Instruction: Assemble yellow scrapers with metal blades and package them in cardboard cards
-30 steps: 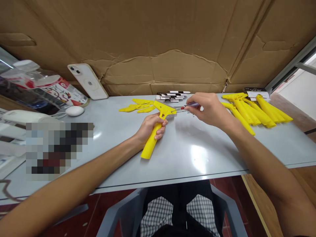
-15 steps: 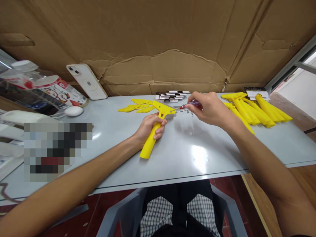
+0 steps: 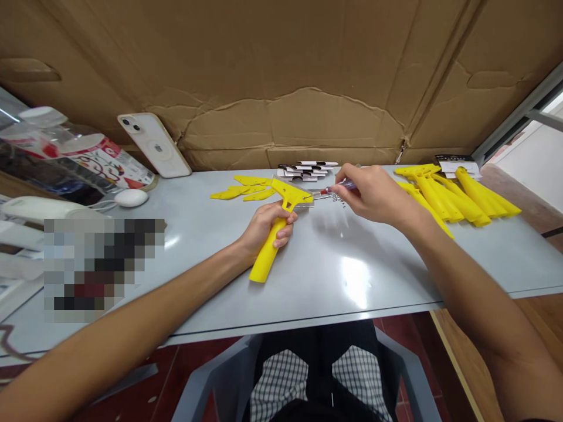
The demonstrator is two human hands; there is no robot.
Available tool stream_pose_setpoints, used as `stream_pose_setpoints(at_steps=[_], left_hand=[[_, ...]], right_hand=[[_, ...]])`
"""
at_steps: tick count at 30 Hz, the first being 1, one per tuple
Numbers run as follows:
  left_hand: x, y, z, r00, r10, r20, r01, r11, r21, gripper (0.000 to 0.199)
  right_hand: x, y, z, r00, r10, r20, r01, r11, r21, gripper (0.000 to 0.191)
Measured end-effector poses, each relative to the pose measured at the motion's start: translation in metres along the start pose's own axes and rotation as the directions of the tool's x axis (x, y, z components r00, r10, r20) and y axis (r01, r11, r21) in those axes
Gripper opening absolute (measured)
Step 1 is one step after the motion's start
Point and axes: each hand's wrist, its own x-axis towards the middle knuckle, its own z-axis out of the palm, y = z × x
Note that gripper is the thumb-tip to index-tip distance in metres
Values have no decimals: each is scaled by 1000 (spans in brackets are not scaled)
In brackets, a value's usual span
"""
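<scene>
My left hand is wrapped round the handle of a yellow plastic scraper, whose wide head points away from me with a thin blade edge along it. In my right hand is a screwdriver; its shaft reaches left and its tip meets the right end of the scraper's head. Beneath the screwdriver lies a small heap of screws, partly hidden by the fingers. Several flat yellow plates rest left of the scraper's head.
Behind the scraper is a stack of black-and-white packets. Several yellow handles are piled at the right, near a labelled packet. On the left stand a phone, a large bottle and a white mouse-shaped item. Cardboard walls the back.
Almost nothing differs. My right hand has turned slightly on the screwdriver, whose tip stays at the scraper's head. My left hand and the scraper hold still.
</scene>
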Motion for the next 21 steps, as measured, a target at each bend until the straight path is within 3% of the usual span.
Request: stream_pose_setpoints(at_steps=[4, 11, 16, 21], left_hand=[[0, 1, 1, 1000, 0, -15, 0, 1000, -19, 25], [1, 0, 0, 1000, -20, -19, 20, 999, -36, 24], [0, 0, -1, 1000, -10, -7, 10, 999, -39, 24], [0, 1, 1, 1000, -20, -19, 19, 998, -62, 24]], right_hand=[[-2, -3, -3, 998, -19, 54, 16, 999, 43, 22], [-1, -2, -1, 1000, -23, 11, 22, 994, 103, 9], [-1, -3, -2, 999, -16, 29, 15, 999, 31, 11], [-3, -5, -4, 997, -41, 66, 35, 996, 86, 15]])
